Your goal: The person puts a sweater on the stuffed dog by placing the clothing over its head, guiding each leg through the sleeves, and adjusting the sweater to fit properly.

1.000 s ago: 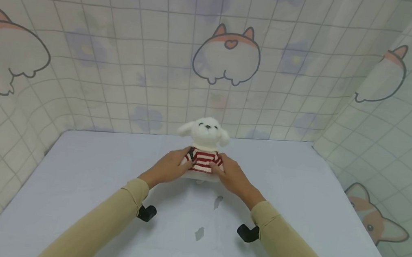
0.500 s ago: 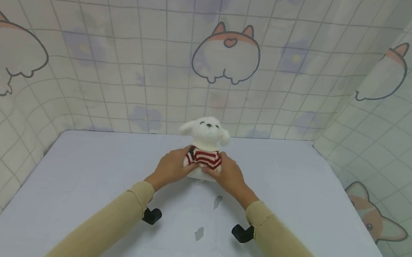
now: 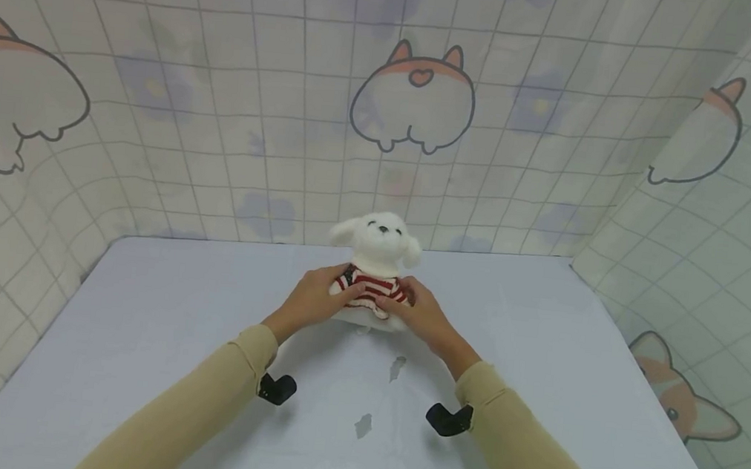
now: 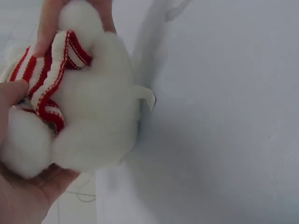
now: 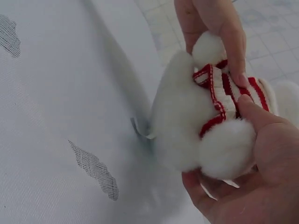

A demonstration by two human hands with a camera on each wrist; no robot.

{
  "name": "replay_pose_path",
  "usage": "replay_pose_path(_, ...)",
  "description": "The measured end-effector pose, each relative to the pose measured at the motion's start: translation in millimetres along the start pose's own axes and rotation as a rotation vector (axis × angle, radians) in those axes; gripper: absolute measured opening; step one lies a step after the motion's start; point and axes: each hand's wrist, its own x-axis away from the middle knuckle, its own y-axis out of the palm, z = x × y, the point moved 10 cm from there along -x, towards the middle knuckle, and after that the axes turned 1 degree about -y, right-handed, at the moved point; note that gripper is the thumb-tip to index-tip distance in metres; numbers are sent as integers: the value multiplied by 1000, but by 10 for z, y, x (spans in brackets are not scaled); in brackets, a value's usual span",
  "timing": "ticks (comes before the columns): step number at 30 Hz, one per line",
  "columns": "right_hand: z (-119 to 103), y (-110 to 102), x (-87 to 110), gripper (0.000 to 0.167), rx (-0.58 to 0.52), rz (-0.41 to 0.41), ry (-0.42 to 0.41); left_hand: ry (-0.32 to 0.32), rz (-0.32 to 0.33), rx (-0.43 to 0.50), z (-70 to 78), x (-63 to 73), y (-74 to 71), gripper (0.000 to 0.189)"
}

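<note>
A white plush dog (image 3: 382,239) with floppy ears sits upright at the far middle of the table, facing me. It wears a red-and-white striped knit sweater (image 3: 371,286). My left hand (image 3: 312,297) grips its left-hand side in the head view, thumb across the sweater's front. On the other side my right hand (image 3: 431,318) holds it, thumb pressed on the stripes. The wrist views show the sweater's hem rucked up above the bare fluffy belly (image 4: 98,112), and fingers behind the round paws (image 5: 229,147). A small white tag (image 4: 148,95) sticks out at the plush's bottom.
The white table (image 3: 159,335) has grey worn patches (image 3: 363,426) in its cover. A grid-patterned curtain with corgi drawings (image 3: 413,107) hangs behind and at both sides. Black camera mounts (image 3: 278,389) jut from both wrists.
Both thumbs moved inward and low, then rose onto the sweater's front. The hem was straight a second ago and is now uneven. The plush dog shifted slightly right.
</note>
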Motion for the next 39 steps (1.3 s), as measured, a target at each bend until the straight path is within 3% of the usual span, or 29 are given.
replay_pose_path(5, -130, -19, -25, 62, -11, 35, -116, 95, 72, 115, 49, -67, -92, 64)
replay_pose_path(8, -221, -30, -39, 69, -28, 36, -137, 121, 102, 160, 54, -123, -133, 64)
replay_pose_path(13, -191, -39, -141, 69, -38, 55, -111, 60, 104, 259, -41, -209, -112, 66)
replay_pose_path(19, -190, -66, -278, 62, 64, 101, -168, 21, 142, 369, -137, -278, -52, 70)
replay_pose_path(22, -166, -81, -310, 57, 130, 122, -159, -32, 131, 423, -227, -301, 17, 76)
replay_pose_path(25, -101, -95, -325, 51, 199, 141, -123, -77, 97, 442, -311, -312, 101, 80)
replay_pose_path(28, -49, -102, -335, 47, 254, 150, -98, -83, 76, 428, -357, -324, 148, 80)
replay_pose_path(32, -32, -108, -347, 49, 281, 151, -99, -69, 81, 391, -384, -341, 153, 79)
replay_pose_path(39, 39, -106, -350, 54, 304, 127, -96, -110, 65, 329, -469, -310, 186, 75)
